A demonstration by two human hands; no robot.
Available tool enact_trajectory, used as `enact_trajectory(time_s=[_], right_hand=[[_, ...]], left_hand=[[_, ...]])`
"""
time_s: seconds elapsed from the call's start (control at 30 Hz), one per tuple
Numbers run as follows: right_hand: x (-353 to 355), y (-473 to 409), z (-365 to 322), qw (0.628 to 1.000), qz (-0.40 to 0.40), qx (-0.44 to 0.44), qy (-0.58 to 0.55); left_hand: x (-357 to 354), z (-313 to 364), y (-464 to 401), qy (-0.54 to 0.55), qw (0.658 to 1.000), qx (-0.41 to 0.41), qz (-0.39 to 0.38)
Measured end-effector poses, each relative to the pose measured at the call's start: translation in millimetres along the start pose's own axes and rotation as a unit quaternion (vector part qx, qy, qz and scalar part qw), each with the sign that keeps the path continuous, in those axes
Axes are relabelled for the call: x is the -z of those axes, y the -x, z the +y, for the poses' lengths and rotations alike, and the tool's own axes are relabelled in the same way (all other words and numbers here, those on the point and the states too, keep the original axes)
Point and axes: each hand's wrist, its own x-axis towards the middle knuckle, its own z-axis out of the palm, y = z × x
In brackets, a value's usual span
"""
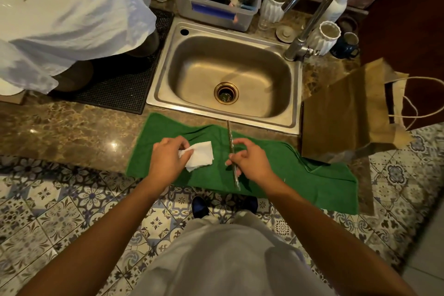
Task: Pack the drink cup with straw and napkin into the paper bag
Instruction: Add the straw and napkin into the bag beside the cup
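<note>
Stood at marble counter (72,127), over green towel (300,175). Pinched napkin (200,156) in left hand (168,161), straw (232,151) between right hand (249,160) fingertips, likely for paper bag (346,113) beyond the right fingers. No cup seen.

free: green towel (300,175) right half | blocked: paper bag (348,113) at right, sink (228,74) behind
</note>
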Motion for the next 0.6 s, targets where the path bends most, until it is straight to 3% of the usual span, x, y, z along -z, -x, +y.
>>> enact_trajectory(time_s=[0.13,0.2,0.43,0.6], right_hand=[[31,18,-17,0.993,0.042,0.097,-0.056],[48,26,-24,0.986,0.070,0.153,-0.015],[114,69,-46,0.945,0.171,0.259,0.106],[164,102,-50,0.935,0.144,0.322,0.038]], left_hand=[[29,29,7,0.153,0.988,-0.028,-0.001],[47,55,12,0.206,0.977,-0.060,-0.007],[94,152,29,0.285,0.943,-0.165,-0.039],[96,218,38,0.305,0.929,-0.201,-0.054]])
